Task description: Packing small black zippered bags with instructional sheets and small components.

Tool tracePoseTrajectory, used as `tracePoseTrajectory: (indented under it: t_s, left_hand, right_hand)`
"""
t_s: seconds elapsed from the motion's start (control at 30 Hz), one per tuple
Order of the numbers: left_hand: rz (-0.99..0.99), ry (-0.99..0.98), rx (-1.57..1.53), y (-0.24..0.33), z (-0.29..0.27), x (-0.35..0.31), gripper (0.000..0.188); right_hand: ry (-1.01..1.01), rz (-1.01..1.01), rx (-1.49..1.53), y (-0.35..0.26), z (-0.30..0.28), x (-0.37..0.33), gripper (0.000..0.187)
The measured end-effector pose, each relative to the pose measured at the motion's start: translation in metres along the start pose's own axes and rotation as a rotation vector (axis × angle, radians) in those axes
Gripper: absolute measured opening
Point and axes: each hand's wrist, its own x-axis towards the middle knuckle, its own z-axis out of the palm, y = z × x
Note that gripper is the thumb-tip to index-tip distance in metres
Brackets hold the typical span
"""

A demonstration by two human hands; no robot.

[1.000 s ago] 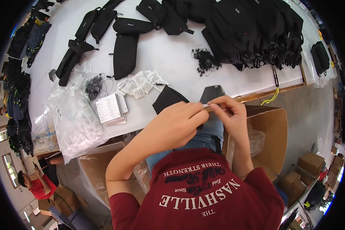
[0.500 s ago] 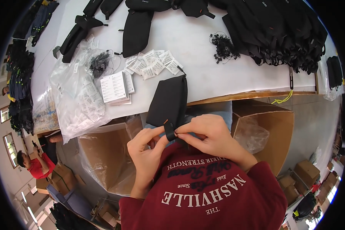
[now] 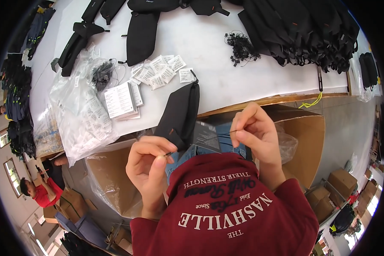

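Both hands, left (image 3: pixel 149 164) and right (image 3: pixel 256 134), pinch a thin cord (image 3: pixel 200 143) taut beside the soft, light black pouch (image 3: pixel 179 115); grip at cord ends.

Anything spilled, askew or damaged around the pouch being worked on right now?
Nothing looks damaged. The small white paper packets lie scattered loosely on the white table, not stacked. The black fabric pouch hangs half off the table's edge, between left hand and right hand.
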Motion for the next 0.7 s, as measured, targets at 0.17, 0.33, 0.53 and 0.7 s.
tracePoseTrajectory:
  t_s: [0.17,0.33,0.53,0.7]
  left_hand:
    - [-0.223,-0.163,-0.21,0.005,0.001,-0.006,0.01]
    - [-0.235,-0.274,0.005,-0.001,0.013,-0.001,0.011]
    - [-0.119,-0.355,0.227,-0.001,0.024,0.005,0.008]
    - [-0.082,-0.359,0.327,-0.002,0.026,0.008,0.01]
  right_hand:
    - [-0.101,-0.066,0.071,-0.003,-0.001,0.002,0.018]
    - [-0.181,0.018,0.256,0.0,0.0,-0.001,0.014]
    - [-0.013,0.079,0.043,0.002,0.012,-0.006,0.01]
    - [0.021,-0.007,-0.132,0.004,0.02,-0.007,0.011]
